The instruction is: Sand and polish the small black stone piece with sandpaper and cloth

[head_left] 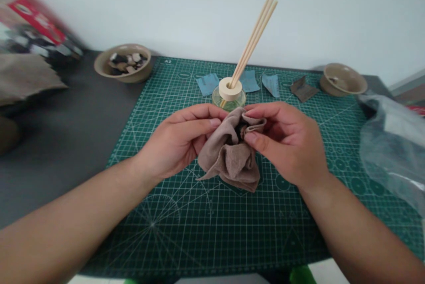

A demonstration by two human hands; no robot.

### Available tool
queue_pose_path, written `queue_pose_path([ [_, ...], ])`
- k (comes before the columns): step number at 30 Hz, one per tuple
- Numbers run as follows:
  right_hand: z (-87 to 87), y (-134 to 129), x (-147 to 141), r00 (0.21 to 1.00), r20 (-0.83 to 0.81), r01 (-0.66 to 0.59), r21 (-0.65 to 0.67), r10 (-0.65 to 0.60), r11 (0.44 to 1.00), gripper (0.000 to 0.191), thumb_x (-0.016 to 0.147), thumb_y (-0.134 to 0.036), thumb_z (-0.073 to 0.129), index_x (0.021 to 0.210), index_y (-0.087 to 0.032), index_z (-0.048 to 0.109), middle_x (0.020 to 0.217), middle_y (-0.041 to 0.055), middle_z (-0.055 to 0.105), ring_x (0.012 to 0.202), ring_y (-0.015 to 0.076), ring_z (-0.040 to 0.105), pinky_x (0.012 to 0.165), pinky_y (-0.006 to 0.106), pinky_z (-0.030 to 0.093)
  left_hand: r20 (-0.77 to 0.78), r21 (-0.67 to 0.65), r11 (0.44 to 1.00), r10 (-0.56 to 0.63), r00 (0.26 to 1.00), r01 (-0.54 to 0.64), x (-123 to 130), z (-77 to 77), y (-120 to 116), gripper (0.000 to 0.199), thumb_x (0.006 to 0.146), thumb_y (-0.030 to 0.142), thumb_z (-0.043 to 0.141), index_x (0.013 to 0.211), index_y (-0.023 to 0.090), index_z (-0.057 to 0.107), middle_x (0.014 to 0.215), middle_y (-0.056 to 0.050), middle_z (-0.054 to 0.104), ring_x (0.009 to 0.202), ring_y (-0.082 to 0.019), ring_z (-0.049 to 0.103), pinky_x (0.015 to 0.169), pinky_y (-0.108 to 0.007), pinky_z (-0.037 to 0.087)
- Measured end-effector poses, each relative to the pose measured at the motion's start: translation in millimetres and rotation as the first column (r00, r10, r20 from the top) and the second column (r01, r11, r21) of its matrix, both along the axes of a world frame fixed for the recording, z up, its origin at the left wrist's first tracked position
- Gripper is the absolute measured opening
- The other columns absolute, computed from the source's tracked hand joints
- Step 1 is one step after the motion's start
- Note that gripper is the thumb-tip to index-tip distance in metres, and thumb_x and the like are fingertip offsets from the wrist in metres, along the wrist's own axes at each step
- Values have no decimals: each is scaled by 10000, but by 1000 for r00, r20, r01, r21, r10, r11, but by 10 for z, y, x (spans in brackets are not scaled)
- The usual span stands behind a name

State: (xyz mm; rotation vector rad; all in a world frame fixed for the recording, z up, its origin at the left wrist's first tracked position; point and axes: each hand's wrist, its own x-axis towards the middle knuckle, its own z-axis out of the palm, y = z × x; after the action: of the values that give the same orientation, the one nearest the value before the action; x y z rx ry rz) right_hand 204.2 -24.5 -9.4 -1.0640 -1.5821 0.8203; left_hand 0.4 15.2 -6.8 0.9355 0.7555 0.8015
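Observation:
Both hands pinch a small brown cloth pouch (pixel 229 160) above the middle of the green cutting mat (pixel 186 231). My left hand (pixel 186 136) grips the gathered cloth on its left side between thumb and fingers. On the other side, my right hand (pixel 285 138) is closed on the folded upper edge. A dark opening shows between the folds, with something brownish inside that I cannot make out. Just behind the pouch stands a reed diffuser (pixel 229 90), a glass bottle with a pale wooden ring and thin sticks leaning right.
A tan bowl (pixel 139 74) of dark and pale stones is at the back left, another tan bowl (pixel 352 80) at the back right. Blue packets (pixel 208 84) and a brown one (pixel 304 89) lie behind. Clear plastic bag (pixel 392 147) at right; brown cloth (pixel 26 78) at left.

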Motion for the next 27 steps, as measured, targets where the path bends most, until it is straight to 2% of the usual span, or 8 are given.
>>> queue_pose_path([
  [5, -68, -40, -32, 997, 65, -39, 50, 36, 998, 405, 839, -117, 724, 1201, -260, 612, 1198, 44, 701, 1019, 197, 715, 820, 330, 639, -6, 27, 996, -87, 996, 87, -4, -37, 8, 149, 796, 226, 801, 920, 152, 764, 833, -61, 773, 683, -155, 707, 617, -231, 571],
  [8, -111, -50, -51, 996, 83, -38, 129, 27, 991, 429, 850, -112, 706, 1217, -288, 571, 1259, 59, 661, 1055, 220, 701, 843, 383, 637, -6, 71, 990, -124, 992, 124, -7, -65, 26, 160, 780, 204, 829, 917, 149, 767, 844, -57, 769, 712, -147, 703, 636, -218, 567],
  [11, -110, -39, -42, 991, 131, -38, 217, 10, 975, 362, 853, -100, 695, 1131, -298, 571, 1253, 61, 656, 1122, 237, 674, 882, 418, 626, 14, 91, 985, -147, 989, 145, -9, -72, 35, 138, 798, 188, 818, 917, 159, 756, 805, -30, 744, 691, -124, 685, 616, -194, 551],
  [16, -45, -7, -1, 945, 327, -105, 335, -11, 936, 170, 884, -130, 666, 907, -273, 579, 1173, 59, 690, 1143, 222, 652, 968, 441, 573, 24, 90, 979, -184, 983, 181, -5, -83, 3, 121, 842, 210, 780, 927, 185, 697, 795, -17, 727, 659, -127, 683, 585, -202, 539],
  [21, -30, 7, -9, 917, 396, -210, 389, 43, 897, 101, 929, -135, 612, 887, -226, 624, 1194, 105, 695, 1097, 182, 663, 928, 368, 568, 24, 84, 976, -202, 979, 199, 3, -130, -11, 157, 841, 220, 778, 893, 179, 636, 769, 0, 684, 637, -114, 654, 565, -198, 518],
  [27, -30, 7, -35, 911, 411, -157, 436, -41, 886, 21, 908, -172, 663, 889, -170, 672, 1096, 120, 732, 1035, 197, 691, 912, 351, 571, 9, 55, 981, -189, 982, 188, -1, -153, 3, 259, 794, 253, 823, 842, 152, 589, 726, 26, 612, 618, -79, 594, 543, -157, 478],
])
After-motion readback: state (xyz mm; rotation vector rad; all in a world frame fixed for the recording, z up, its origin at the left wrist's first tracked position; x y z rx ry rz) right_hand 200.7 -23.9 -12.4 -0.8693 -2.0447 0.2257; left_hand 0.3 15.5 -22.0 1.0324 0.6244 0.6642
